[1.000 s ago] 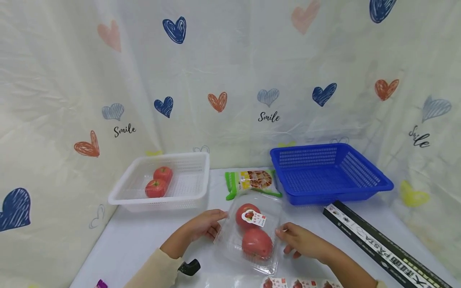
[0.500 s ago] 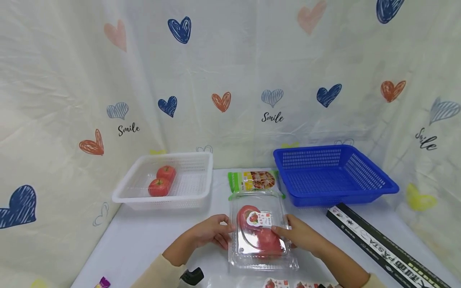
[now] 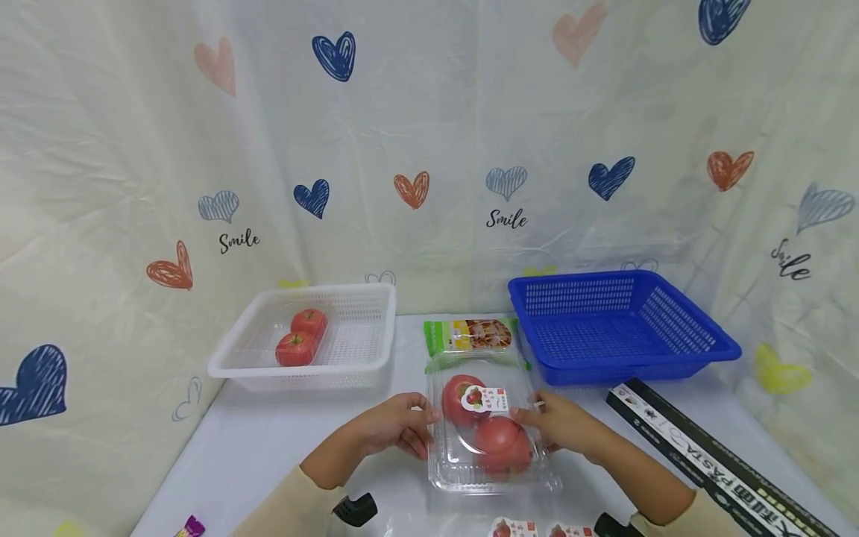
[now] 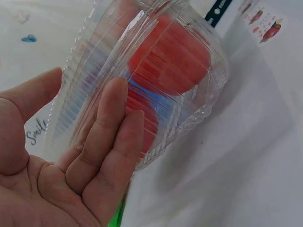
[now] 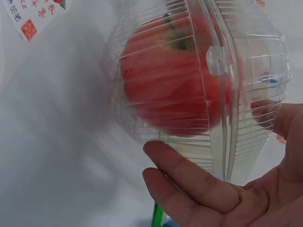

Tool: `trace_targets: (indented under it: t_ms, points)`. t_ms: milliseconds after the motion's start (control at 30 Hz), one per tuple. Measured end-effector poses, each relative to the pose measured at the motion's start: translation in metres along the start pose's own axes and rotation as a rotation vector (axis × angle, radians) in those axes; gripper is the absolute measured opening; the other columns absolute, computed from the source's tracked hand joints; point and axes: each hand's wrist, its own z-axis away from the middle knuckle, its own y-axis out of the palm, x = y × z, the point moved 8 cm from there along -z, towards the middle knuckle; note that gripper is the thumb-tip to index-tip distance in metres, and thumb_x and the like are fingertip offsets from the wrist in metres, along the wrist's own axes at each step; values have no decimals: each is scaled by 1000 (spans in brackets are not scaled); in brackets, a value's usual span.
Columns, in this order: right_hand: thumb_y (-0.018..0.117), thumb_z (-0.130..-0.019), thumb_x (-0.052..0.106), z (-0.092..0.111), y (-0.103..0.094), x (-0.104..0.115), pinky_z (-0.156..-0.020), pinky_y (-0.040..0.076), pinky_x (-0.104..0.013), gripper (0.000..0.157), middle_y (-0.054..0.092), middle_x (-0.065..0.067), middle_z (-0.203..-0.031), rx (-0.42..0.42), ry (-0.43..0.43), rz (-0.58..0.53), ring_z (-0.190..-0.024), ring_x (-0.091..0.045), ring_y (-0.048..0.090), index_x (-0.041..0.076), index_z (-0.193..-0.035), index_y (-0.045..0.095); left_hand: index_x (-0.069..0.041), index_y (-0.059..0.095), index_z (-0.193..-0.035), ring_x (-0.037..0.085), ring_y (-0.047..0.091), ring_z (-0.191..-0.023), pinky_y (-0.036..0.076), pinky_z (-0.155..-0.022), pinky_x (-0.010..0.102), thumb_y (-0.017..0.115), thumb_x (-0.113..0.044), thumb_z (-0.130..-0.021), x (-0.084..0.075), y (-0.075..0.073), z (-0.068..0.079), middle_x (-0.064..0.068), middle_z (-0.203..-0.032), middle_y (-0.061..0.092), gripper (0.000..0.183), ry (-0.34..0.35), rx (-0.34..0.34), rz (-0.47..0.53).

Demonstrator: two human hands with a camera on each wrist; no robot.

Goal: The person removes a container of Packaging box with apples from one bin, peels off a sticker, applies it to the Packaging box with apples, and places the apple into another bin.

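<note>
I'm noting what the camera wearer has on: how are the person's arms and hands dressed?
The left sleeve and right sleeve are plain cream, ending short of the wrists. A smooth black piece shows by the left cuff and another black piece by the right. The left hand and right hand are bare; no gloves or rings show.

At left centre, bare desk [image 3: 282,418] is lying between the white basket [image 3: 302,380] and the left hand [image 3: 394,426], leaving a way. Mid-frame, the bag [image 3: 478,335] is blocking the space above the clear box [image 3: 466,456]. At right, the blue basket [image 3: 624,370] and black box [image 3: 711,453] are forming barriers; a desk strip is separating the latter from the right hand [image 3: 562,425].
</note>
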Motion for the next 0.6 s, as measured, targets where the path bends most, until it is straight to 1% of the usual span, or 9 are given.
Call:
trace_targets:
  t_ms: [67,133,167,267,367,433,500,600]
  points:
    - [66,-91,45,1,-5,2,-66,56,-42,75,49,-33,-124,17,7,-4,-82,-28,62,-11,-132,36,-3,50,-103,21,67,-59,58,-68,44,66,-31,-94,-7,2,0,13,-73,67,34,10,3,-5]
    - [63,-92,46,2,-10,5,-67,56,-43,75,49,-32,-124,32,14,7,-78,-27,62,-11,-131,34,-3,49,-103,21,67,-59,57,-68,44,66,-32,-94,-14,4,-1,13,-73,67,35,20,9,-6]
    - [62,-93,46,3,-13,7,-67,56,-43,75,51,-30,-123,37,17,12,-76,-27,62,-11,-132,33,-3,49,-103,21,67,-59,57,-68,44,65,-33,-94,-17,5,-1,13,-73,67,35,25,15,-4]
    - [60,-93,48,6,-23,14,-68,56,-43,77,59,-24,-117,39,1,40,-80,-27,63,-13,-132,32,-3,48,-101,20,67,-59,57,-69,44,65,-33,-94,-25,11,-4,12,-71,67,35,38,35,7]
    - [58,-94,49,9,-34,21,-70,56,-43,73,65,-16,-108,17,-20,88,-89,-27,62,-11,-129,36,-4,48,-102,19,67,-60,57,-71,43,63,-34,-96,-32,16,-10,11,-72,67,34,55,52,15]
    - [57,-94,50,9,-42,25,-72,56,-42,69,65,-13,-107,2,-35,109,-95,-27,61,-9,-125,40,-4,48,-105,20,67,-61,57,-71,42,62,-35,-96,-36,18,-13,11,-73,66,35,71,51,18]
    - [56,-94,52,9,-49,30,-73,55,-42,66,63,-12,-108,-9,-45,128,-96,-27,58,-7,-123,43,-3,48,-108,20,67,-61,57,-72,42,61,-35,-96,-42,19,-15,11,-73,66,36,90,52,26]
    - [56,-95,51,8,-63,40,-72,54,-40,64,59,-14,-109,-18,-61,129,-97,-28,55,-6,-123,45,-4,48,-111,20,68,-64,57,-75,42,59,-36,-97,-56,21,-18,10,-75,66,36,152,93,70]
